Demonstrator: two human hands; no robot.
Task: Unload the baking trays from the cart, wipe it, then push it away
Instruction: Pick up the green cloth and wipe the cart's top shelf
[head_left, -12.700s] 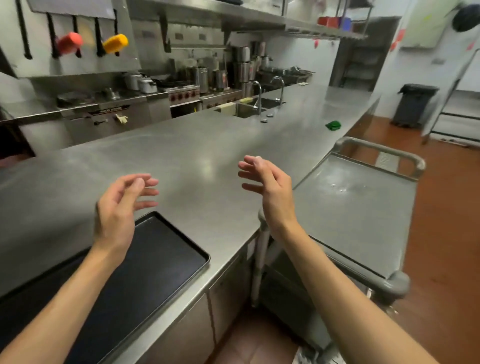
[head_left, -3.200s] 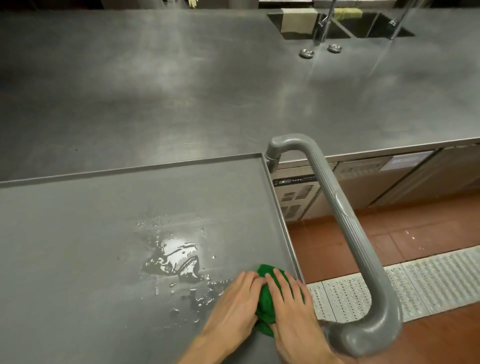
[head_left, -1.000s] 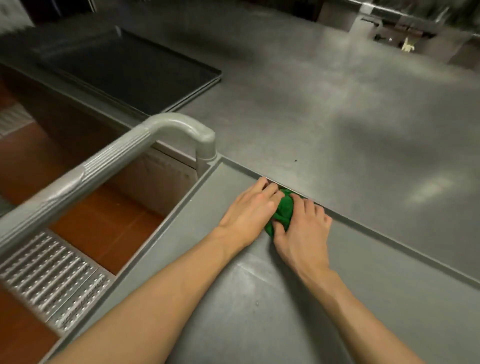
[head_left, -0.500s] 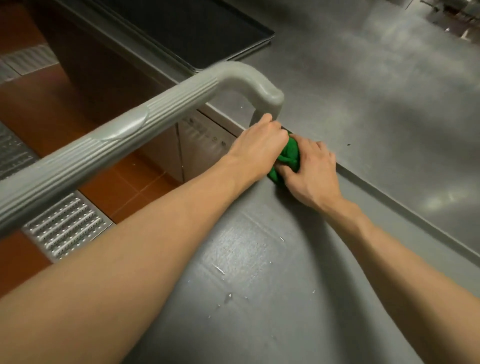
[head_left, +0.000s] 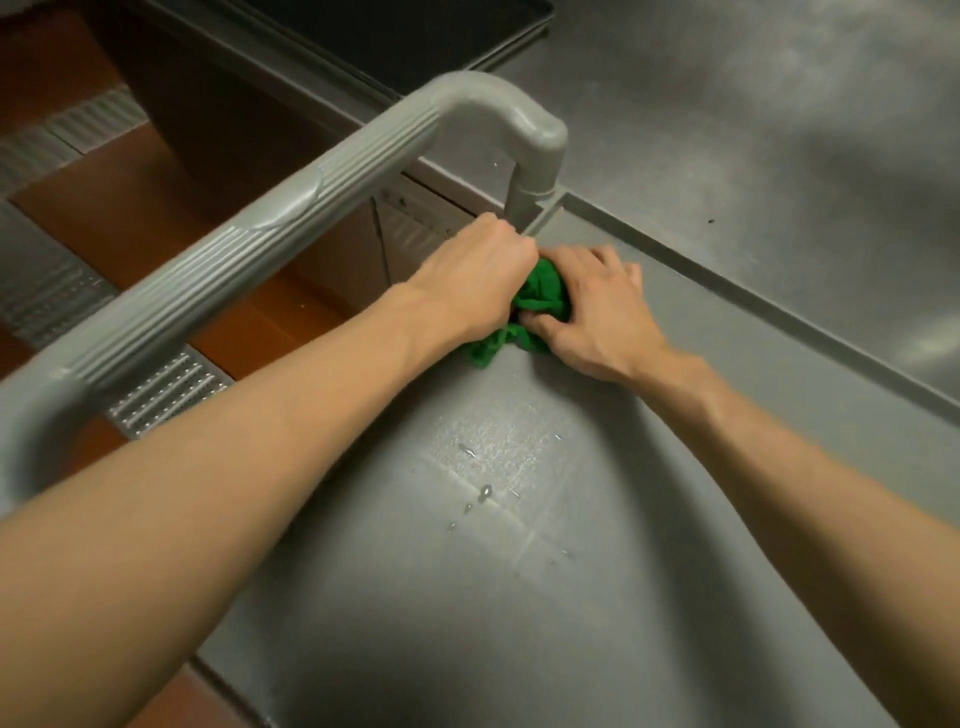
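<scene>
The grey cart's top (head_left: 597, 597) fills the lower right, with its ribbed grey handle (head_left: 291, 223) arching over the left side. A bunched green cloth (head_left: 540, 301) lies in the cart's far corner, right at the foot of the handle post. My left hand (head_left: 467, 275) and my right hand (head_left: 597, 312) both press on the cloth from either side, fingers curled over it. A few water droplets (head_left: 483, 493) sit on the cart top nearer me. A dark baking tray (head_left: 415, 36) rests on the steel counter at the top edge.
The steel counter (head_left: 753, 114) runs along the cart's far side, its edge touching the cart rim. Left of the cart are the red-brown floor (head_left: 104, 192) and a perforated metal drain grate (head_left: 161, 395). Cabinet fronts stand below the counter.
Both hands slid the green cloth along the cart's far rim into the corner by the handle post. The cloth now bunches looser, with a tail showing under my left hand.
</scene>
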